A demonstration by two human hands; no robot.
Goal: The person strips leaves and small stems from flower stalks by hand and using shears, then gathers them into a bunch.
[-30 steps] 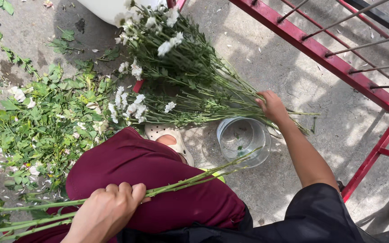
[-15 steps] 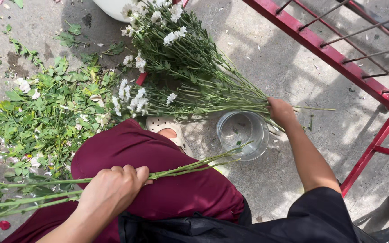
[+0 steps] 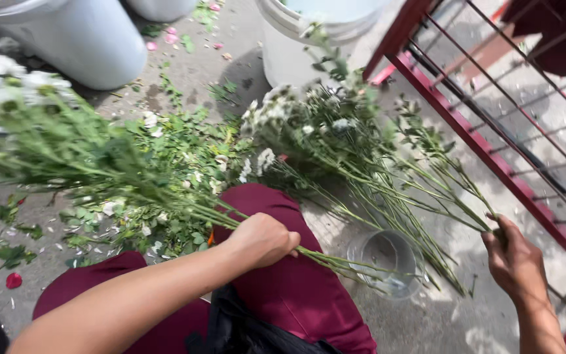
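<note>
Two bunches of white flowers in hand; left hand [image 3: 261, 240], at lower centre of the frame, clenched round the stems of one bunch [image 3: 67, 151], blooms reaching out to the upper left edge, cut ends pointing right past the fist and over a clear glass jar [image 3: 388, 262]; right hand [image 3: 515, 262], at lower right, fingers curled on the stem ends of a second bunch [image 3: 342, 144], heads fanned up toward centre top, most of its stems lying on the ground; both hands well apart, each closed on its own stems; beneath the left forearm, maroon trousers [image 3: 296, 288] over a bent knee, filling lower centre; just right of the knee, the jar standing upright on pale concrete, between the two hands; left of the knee, a litter of stripped green leaves [image 3: 165, 177] and small white petals spread across the middle left; a few red petals [image 3: 13, 280] at the lower left edge; along the top, a white bucket [image 3: 80, 39] at upper left and another white bucket [image 3: 309, 33] at upper centre, touching the flower heads of the second bunch; down the right side, a red metal frame [image 3: 466, 137] with wire mesh, slanting from upper centre to the lower right corner, near the right hand.
</note>
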